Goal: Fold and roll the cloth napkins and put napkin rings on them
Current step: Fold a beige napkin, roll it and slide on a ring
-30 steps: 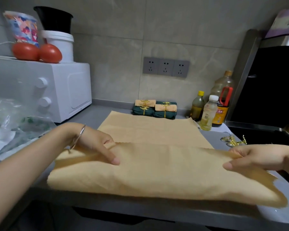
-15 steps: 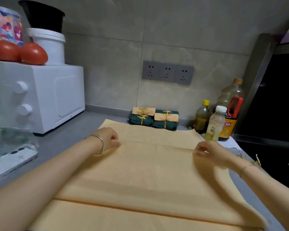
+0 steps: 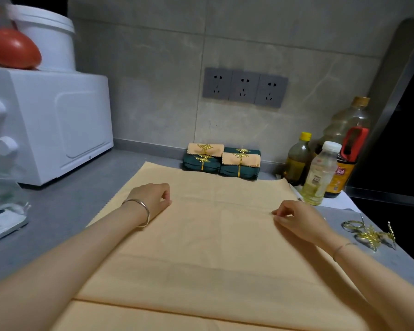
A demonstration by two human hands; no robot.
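**Both grips are holding the peach napkin.** The left hand is resting on the cloth near its left border. Its fingers are curling in, and thumb and fingertips are pinching the fabric at a faint crosswise crease. The right hand is lying opposite, near the right border, with its fingertips pinching the cloth along the same crease. Both forearms are stretching forward over the napkin. A silver bangle is circling the left wrist and a thin bracelet the right.

The napkin is lying flat on the grey table. A crosswise edge is showing near the bottom of the view, with more peach cloth below it. Beyond the napkin's far edge, against the wall, several finished rolls are sitting in a small stack. The green rolls are lying below and the peach ones above, bound by gold leaf rings.

Loose gold napkin rings are lying on the table just right of the right wrist. Bottles are standing at the far right. A white oven is standing at the left, bearing a tomato and a white tub. A phone is lying in front of it. Three sockets are sitting in the tiled wall.
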